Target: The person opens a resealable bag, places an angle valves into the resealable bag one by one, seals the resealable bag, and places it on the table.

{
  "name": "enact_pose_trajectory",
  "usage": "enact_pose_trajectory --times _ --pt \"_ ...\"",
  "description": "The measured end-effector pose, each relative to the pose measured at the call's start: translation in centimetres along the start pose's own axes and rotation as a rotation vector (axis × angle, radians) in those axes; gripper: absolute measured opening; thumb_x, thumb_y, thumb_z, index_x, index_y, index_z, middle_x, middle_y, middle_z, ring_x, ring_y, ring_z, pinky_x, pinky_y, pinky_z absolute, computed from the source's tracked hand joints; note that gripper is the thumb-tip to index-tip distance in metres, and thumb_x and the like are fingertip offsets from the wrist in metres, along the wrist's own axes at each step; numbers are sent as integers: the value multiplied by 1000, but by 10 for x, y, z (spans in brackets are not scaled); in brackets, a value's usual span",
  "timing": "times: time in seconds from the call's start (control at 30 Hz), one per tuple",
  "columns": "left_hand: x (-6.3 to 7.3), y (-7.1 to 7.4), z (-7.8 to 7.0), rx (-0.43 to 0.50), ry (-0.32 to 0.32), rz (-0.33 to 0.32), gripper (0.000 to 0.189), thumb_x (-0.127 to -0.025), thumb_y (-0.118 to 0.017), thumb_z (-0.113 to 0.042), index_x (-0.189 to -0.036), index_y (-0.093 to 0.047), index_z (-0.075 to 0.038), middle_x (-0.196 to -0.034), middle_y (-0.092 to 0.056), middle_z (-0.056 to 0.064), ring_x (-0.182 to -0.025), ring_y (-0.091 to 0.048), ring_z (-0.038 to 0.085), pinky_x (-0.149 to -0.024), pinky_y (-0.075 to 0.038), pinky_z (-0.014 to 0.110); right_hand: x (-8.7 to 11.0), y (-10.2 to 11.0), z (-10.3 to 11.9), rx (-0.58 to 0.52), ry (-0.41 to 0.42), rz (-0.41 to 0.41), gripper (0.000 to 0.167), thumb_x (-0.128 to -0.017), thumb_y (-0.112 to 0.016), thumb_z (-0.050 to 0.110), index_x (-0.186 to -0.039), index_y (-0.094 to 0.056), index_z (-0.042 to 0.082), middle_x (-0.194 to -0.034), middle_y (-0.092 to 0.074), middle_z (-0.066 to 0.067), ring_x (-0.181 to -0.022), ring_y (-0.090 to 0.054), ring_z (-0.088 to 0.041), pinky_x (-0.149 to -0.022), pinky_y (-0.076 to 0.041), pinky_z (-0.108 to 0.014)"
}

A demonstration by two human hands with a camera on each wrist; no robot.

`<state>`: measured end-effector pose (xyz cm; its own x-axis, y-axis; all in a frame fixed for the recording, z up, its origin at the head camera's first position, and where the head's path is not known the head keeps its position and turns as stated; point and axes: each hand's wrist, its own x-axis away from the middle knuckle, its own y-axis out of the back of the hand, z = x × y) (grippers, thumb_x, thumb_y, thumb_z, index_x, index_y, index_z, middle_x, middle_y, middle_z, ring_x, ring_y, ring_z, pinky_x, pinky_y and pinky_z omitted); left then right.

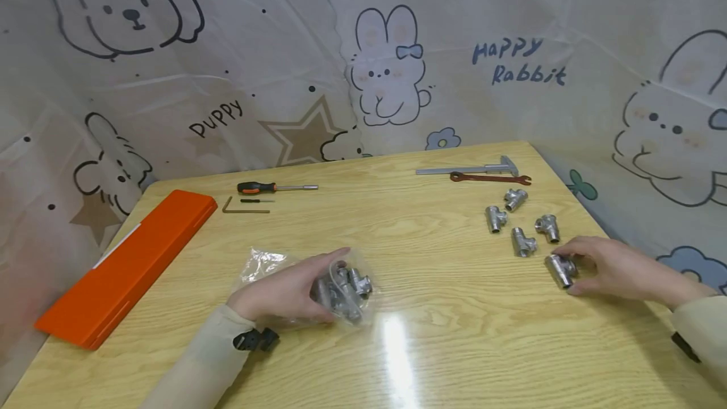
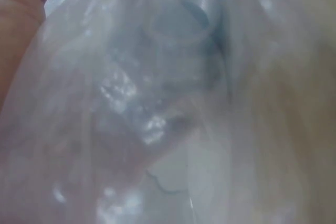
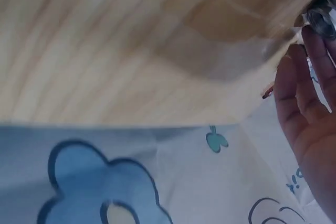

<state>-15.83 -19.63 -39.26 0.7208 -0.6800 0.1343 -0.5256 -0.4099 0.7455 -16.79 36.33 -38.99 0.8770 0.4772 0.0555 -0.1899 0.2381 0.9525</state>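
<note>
My left hand (image 1: pixel 286 289) holds a clear plastic bag (image 1: pixel 267 260) on the table, thumb and fingers to either side of several metal pipe tees (image 1: pixel 359 283) inside it. Close up in the left wrist view, the film of the bag blurs a threaded opening of one fitting (image 2: pixel 202 9). At the right, my right hand (image 1: pixel 621 270) pinches a silver pipe tee (image 1: pixel 561 271) between thumb and fingers, at the tabletop. Just beyond it several more tees (image 1: pixel 524 243) lie loose. In the right wrist view, part of the held tee shows at the upper right edge.
A long orange case (image 1: pixel 133 267) lies along the table's left side. Behind the bag are a screwdriver (image 1: pixel 275 188), a hex key (image 1: pixel 247 211) and a small black bit (image 1: pixel 250 201). A caliper (image 1: pixel 471 170) and a reddish wrench (image 1: pixel 491 178) lie at the back right, near the printed curtain (image 1: pixel 255 49).
</note>
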Motion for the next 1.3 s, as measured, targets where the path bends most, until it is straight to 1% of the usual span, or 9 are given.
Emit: enact_pose_trajectory --times 0.13,0.3,0.4,0.6,0.77,0.97,1.17,1.23,1.3 --pt "-1 -1 1 9 14 2 116 -72 -89 -28 -160 -14 -27 -157 -32 1 -138 -36 19 -113 -31 43 -1 -3 15 -46 -17 -27 69 -71 -88 37 -126 -65 2 -120 -66 -13 -102 -64 -29 -84 -54 -49" --pt "0 0 0 17 2 -6 116 -71 -89 -27 -160 -15 -26 -157 -33 3 -138 -37 21 -113 -31 45 -13 -4 59 -157 46 -70 68 -75 -87 34 -129 -63 1 -124 -64 -15 -94 -66 -18 -79 -57 -36" --pt "0 0 0 7 -4 -9 116 -72 -89 -27 -160 -14 -28 -158 -32 3 -139 -35 22 -114 -30 45 -28 -6 91 -204 90 -78 64 -77 -86 31 -130 -62 3 -124 -64 -11 -95 -64 -15 -79 -57 -33" --pt "0 0 -1 5 7 -7 115 -72 -89 -29 -159 -13 -37 -158 -32 -1 -140 -33 19 -114 -29 43 -65 -21 156 -312 177 -68 60 -77 -86 30 -128 -64 7 -111 -67 2 -93 -61 -12 -72 -56 -26" --pt "0 0 -1 1 10 -17 115 -72 -89 -30 -158 -14 -40 -156 -35 -1 -139 -35 19 -114 -30 44 -96 -40 209 -366 264 -34 58 -76 -86 27 -126 -65 6 -109 -67 1 -84 -61 -9 -67 -53 -23" --pt "-1 1 0 5 -16 -27 114 -71 -89 -31 -159 -16 -35 -153 -39 2 -133 -43 19 -110 -36 45 -128 -60 258 -343 344 -55 61 -74 -88 27 -126 -65 4 -105 -68 -2 -70 -58 -8 -61 -51 -22" --pt "0 2 1 38 -61 -15 113 -74 -89 -32 -160 -16 -30 -158 -30 -2 -136 -39 16 -111 -35 41 -148 -75 289 -226 360 -82 64 -75 -85 36 -126 -65 2 -114 -69 -7 -96 -65 -18 -84 -54 -28" --pt "1 3 1 47 -72 -10 114 -74 -89 -29 -160 -14 -31 -158 -29 -3 -136 -38 14 -112 -34 39 -152 -79 296 -184 361 -82 59 -76 -84 41 -118 -69 4 -113 -69 -5 -95 -64 -15 -83 -54 -26" --pt "2 3 1 47 -78 -11 115 -73 -89 -27 -160 -13 -31 -159 -28 -4 -136 -38 13 -112 -33 38 -154 -80 301 -155 360 -82 52 -76 -82 45 -109 -71 7 -107 -69 -1 -88 -63 -10 -75 -53 -22"
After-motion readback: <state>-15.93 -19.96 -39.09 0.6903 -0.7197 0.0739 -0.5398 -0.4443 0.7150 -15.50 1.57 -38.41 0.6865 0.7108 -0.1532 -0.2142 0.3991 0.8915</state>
